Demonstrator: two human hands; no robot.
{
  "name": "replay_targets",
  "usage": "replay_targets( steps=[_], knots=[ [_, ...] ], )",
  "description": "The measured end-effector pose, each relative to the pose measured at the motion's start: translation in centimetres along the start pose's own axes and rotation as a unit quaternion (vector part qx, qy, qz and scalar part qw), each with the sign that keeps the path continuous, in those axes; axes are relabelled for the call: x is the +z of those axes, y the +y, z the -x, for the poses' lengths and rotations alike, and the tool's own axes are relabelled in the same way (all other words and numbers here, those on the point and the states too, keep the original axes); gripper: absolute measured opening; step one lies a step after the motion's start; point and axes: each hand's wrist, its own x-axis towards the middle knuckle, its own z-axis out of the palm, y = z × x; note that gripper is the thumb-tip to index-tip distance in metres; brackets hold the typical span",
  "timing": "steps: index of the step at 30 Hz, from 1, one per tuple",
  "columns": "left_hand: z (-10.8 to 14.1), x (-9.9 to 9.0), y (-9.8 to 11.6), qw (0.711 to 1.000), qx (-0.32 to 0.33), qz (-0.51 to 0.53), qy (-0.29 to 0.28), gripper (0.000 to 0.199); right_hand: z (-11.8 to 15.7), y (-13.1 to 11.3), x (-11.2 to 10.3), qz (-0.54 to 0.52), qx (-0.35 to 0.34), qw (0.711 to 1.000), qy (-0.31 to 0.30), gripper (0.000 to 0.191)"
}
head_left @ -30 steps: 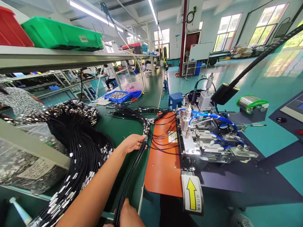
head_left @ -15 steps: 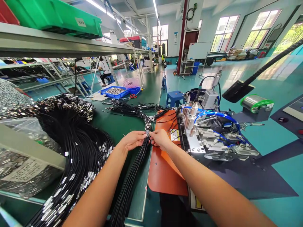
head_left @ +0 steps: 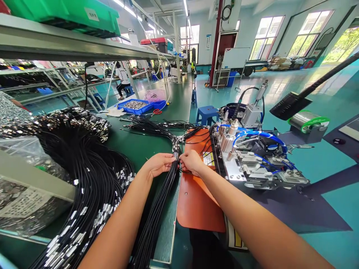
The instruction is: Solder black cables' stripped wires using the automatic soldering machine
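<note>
Black cable bundle (head_left: 160, 201) runs lengthwise away along the table (head_left: 167, 228); the left hand (head_left: 159, 164), nearer it, pinches it from the left; the right hand (head_left: 192, 162), fingers curled, sits just right, its hold unclear. Farther lies a blue tray (head_left: 137, 111).

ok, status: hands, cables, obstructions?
Left hand holds black cable bundle; right hand close beside it, grip unclear. Bundle over green table. Orange plate beneath right hand, machine alongside.

The near end of my black cable bundle (head_left: 160, 196) is cut off by the bottom edge, and I can't make out whether my right hand (head_left: 192, 162) pinches a strand.
</note>
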Motion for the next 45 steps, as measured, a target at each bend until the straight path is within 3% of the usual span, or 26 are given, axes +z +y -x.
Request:
replay_targets(
  steps=[10, 16, 18, 20, 24, 27, 31, 35, 38, 40, 43, 45],
  knots=[
    [-0.1, 0.2, 0.4, 0.997, 0.057, -0.027, 0.031, 0.013, -0.1, 0.8, 2.0, 0.048, -0.038, 0.998, 0.001, 0.021],
    [-0.2, 0.5, 0.0, 0.982, 0.097, -0.11, 0.118, 0.023, 0.6, -0.3, 0.0, 0.074, -0.156, 0.984, 0.045, 0.01],
    [0.0, 1.1, 0.1, 0.973, 0.125, -0.135, 0.141, 0.022, 0.8, -0.5, -0.5, 0.077, -0.196, 0.976, 0.043, 0.029],
    [0.2, 1.7, 0.4, 0.965, 0.151, -0.151, 0.15, 0.019, 0.8, -0.3, -0.5, 0.076, -0.214, 0.973, 0.042, 0.034],
    [0.6, 1.9, 1.1, 0.962, 0.168, -0.147, 0.159, 0.014, 0.3, 0.4, 0.3, 0.038, -0.201, 0.977, 0.058, 0.006],
    [0.7, 1.1, 1.2, 0.972, 0.126, -0.125, 0.154, 0.014, 0.0, 0.4, 0.9, -0.019, -0.18, 0.981, 0.069, 0.008],
    [0.9, 0.5, 1.4, 0.99, 0.061, -0.101, 0.083, 0.005, 0.1, -0.1, 1.9, -0.081, -0.15, 0.983, 0.075, 0.01],
    [1.2, 0.8, 1.5, 0.994, 0.059, -0.086, 0.043, 0.015, 0.2, 0.2, 2.7, -0.083, -0.094, 0.991, 0.05, 0.015],
    [1.2, 0.8, 1.5, 0.992, 0.067, -0.097, 0.05, 0.01, 0.3, 0.6, 2.5, -0.056, -0.075, 0.995, 0.028, 0.011],
    [1.2, 0.8, 1.5, 0.987, 0.081, -0.113, 0.075, 0.008, 0.4, 0.6, 1.9, -0.043, -0.094, 0.994, 0.044, 0.007],
    [1.5, 0.9, 2.0, 0.973, 0.128, -0.144, 0.125, 0.012, 0.5, 0.2, 0.9, -0.03, -0.163, 0.983, 0.074, 0.03],
    [2.0, 1.3, 2.6, 0.961, 0.168, -0.164, 0.144, 0.012, 0.6, -0.2, 0.6, -0.025, -0.2, 0.977, 0.066, 0.031]
  ],
)
